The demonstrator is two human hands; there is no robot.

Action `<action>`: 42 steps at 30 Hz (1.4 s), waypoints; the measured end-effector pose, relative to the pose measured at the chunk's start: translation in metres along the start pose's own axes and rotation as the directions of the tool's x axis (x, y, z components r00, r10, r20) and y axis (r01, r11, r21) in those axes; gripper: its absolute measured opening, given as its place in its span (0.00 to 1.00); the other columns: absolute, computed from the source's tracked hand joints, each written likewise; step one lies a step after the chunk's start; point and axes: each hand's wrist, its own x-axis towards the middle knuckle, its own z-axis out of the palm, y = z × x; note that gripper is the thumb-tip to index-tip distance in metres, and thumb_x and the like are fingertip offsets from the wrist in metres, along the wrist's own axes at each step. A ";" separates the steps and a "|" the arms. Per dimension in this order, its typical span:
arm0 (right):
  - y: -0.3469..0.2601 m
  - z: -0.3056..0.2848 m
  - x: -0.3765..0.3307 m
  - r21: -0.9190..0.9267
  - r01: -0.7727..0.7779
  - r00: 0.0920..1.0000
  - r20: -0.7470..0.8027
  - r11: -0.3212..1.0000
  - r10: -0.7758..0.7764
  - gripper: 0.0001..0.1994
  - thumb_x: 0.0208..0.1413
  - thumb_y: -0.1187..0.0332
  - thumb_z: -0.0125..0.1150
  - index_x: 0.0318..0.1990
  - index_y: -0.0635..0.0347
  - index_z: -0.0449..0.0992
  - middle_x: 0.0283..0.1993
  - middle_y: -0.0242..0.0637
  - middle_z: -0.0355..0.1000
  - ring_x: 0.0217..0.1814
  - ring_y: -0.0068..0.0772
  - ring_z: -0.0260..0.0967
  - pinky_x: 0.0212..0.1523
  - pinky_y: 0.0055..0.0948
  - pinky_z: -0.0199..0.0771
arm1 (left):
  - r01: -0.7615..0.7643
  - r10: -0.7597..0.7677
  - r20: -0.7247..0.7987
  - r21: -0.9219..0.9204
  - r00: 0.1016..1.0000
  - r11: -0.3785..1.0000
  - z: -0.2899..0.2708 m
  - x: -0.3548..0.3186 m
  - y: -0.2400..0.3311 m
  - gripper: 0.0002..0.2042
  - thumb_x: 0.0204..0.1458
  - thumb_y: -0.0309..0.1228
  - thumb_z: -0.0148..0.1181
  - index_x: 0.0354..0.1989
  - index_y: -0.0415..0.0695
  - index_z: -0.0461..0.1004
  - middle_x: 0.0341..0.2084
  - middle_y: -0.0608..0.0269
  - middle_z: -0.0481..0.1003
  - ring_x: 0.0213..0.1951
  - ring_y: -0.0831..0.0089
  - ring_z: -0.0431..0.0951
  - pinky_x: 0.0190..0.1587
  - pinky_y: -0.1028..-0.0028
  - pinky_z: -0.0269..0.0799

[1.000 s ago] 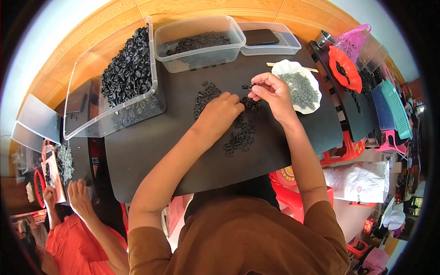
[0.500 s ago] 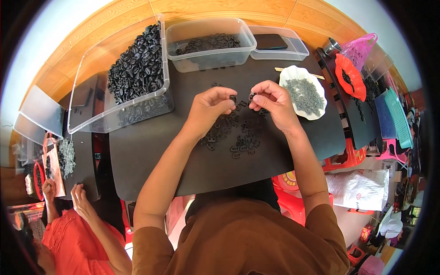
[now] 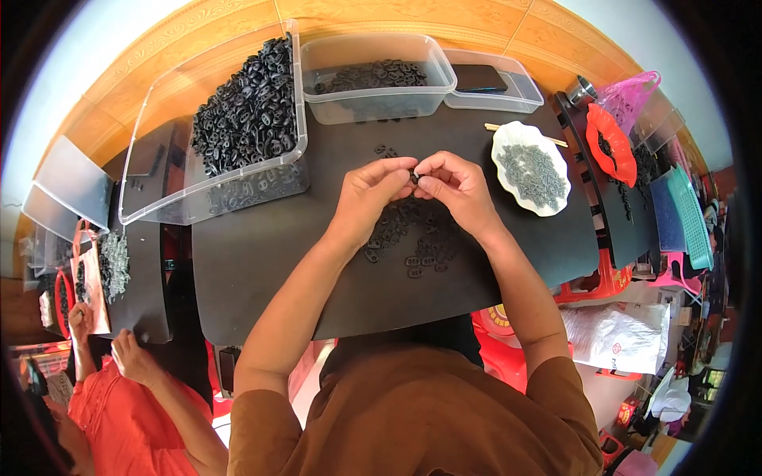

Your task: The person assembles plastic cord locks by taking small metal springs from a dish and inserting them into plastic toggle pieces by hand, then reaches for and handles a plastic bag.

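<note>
Over the dark table, my left hand [image 3: 371, 193] and my right hand [image 3: 454, 189] meet at the fingertips. Both pinch a small black plastic piece [image 3: 413, 176] between thumb and forefinger; a bit of something shiny shows at the right fingertips. The fingers cover most of it, so I cannot tell whether it is one part or two pressed together. Loose black oval pieces with holes [image 3: 425, 252] lie scattered on the table below and behind my hands. To the right of my right hand stands a white scalloped dish [image 3: 498, 151] holding many small clear-grey parts.
A large clear bin [image 3: 300, 95] heaped with black pieces stands at the back left. Beside it are a smaller tub [image 3: 381, 105] of black pieces and a shallow tray [image 3: 520, 99] with a dark phone-like slab. Chopsticks [image 3: 494, 127] lie behind the dish. A person in red [image 3: 135, 420] works at left.
My hands have come together from a small gap, bringing the pieces they each held into contact. The whole view has shifted slightly.
</note>
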 end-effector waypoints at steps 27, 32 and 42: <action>0.000 -0.004 -0.007 -0.021 -0.041 0.999 -0.013 0.999 0.040 0.04 0.55 0.78 0.59 0.38 0.65 0.72 0.33 0.31 0.72 0.31 0.19 0.71 0.34 0.19 0.74 | 0.093 -0.091 0.078 -0.024 0.993 0.995 -0.012 0.002 0.003 0.11 0.55 0.27 0.60 0.46 0.41 0.75 0.34 0.66 0.77 0.36 0.80 0.77 0.41 0.79 0.74; 0.000 -0.003 -0.007 -0.038 -0.035 0.999 -0.025 0.999 0.034 0.04 0.55 0.79 0.58 0.37 0.65 0.72 0.33 0.31 0.72 0.31 0.19 0.71 0.34 0.18 0.74 | 0.093 -0.090 0.084 -0.030 0.992 0.995 -0.010 0.002 0.005 0.11 0.54 0.27 0.61 0.46 0.40 0.75 0.34 0.66 0.77 0.36 0.80 0.77 0.41 0.79 0.74; -0.003 -0.002 -0.007 -0.051 -0.025 0.999 -0.041 0.998 0.022 0.03 0.55 0.79 0.59 0.36 0.66 0.71 0.32 0.31 0.71 0.30 0.18 0.71 0.32 0.17 0.74 | 0.085 -0.081 0.087 -0.039 0.993 0.996 -0.009 0.001 0.004 0.11 0.54 0.26 0.60 0.45 0.40 0.75 0.34 0.66 0.77 0.35 0.80 0.77 0.40 0.80 0.74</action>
